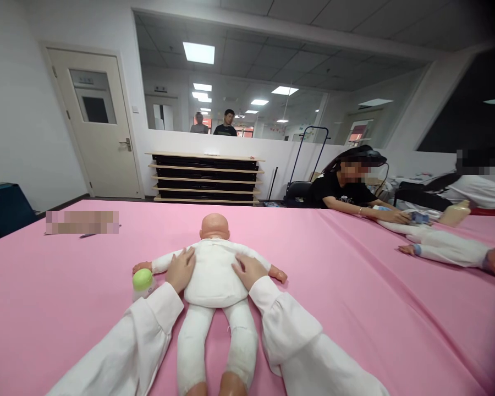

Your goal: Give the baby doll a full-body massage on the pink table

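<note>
Just outside the left hand point(181, 270) there's a green-lidded bottle point(143, 281), kinda crowding that side. White-clothed doll point(214, 278) lies between that hand and the right hand point(251, 270), both loosely spread against its torso.

White walls point(12, 110), wide window point(280, 82), beige door point(101, 157)

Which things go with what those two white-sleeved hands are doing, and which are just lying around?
Belongs:
- doll in white, with left hand and right hand at its sides
- pink cloth underneath
- maybe the green-capped bottle nearby

Just around:
- teal case
- stacked boards
- second doll, beside another person
</note>
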`<act>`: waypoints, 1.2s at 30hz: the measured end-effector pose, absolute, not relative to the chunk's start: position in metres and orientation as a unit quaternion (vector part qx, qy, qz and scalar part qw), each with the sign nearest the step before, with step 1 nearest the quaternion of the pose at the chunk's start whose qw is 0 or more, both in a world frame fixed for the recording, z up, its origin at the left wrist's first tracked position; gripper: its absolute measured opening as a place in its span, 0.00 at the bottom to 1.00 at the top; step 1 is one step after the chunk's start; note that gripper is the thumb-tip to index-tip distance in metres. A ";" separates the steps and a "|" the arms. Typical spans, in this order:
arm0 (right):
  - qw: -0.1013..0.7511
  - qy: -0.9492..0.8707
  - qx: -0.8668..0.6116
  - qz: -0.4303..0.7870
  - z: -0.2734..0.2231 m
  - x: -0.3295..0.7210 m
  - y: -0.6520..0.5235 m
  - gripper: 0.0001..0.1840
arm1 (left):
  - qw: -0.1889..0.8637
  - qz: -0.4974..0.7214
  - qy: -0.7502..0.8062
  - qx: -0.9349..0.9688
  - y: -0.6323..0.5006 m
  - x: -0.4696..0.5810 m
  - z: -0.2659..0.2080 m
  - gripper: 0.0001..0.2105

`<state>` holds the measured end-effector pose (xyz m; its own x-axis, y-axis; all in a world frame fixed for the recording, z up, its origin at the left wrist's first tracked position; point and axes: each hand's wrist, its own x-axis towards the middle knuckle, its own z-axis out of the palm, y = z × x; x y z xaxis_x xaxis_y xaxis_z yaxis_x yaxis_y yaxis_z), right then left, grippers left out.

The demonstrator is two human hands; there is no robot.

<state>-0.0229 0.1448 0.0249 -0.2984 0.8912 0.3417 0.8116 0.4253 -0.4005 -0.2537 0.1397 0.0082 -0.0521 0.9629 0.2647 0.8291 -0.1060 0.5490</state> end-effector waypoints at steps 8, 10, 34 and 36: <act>0.288 -0.781 -0.553 0.041 0.042 -0.068 0.177 0.31 | 0.069 0.390 0.619 0.678 0.169 -0.239 0.016 0.27; 0.250 -0.786 -0.560 0.079 0.031 -0.076 0.186 0.33 | 0.106 0.343 0.621 0.697 0.173 -0.235 0.006 0.28; 0.214 -0.742 -0.631 -0.078 0.021 -0.008 0.182 0.28 | -0.109 0.328 0.706 0.617 0.153 -0.257 0.022 0.25; 0.248 -0.764 -0.595 -0.034 0.027 -0.034 0.183 0.30 | -0.047 0.342 0.632 0.694 0.156 -0.243 0.027 0.26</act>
<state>-0.0338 0.1832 0.0270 -0.1702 0.8920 0.4189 0.9254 0.2908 -0.2432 -0.2425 0.1564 0.0269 -0.0313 0.8450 0.5339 0.9092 -0.1978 0.3664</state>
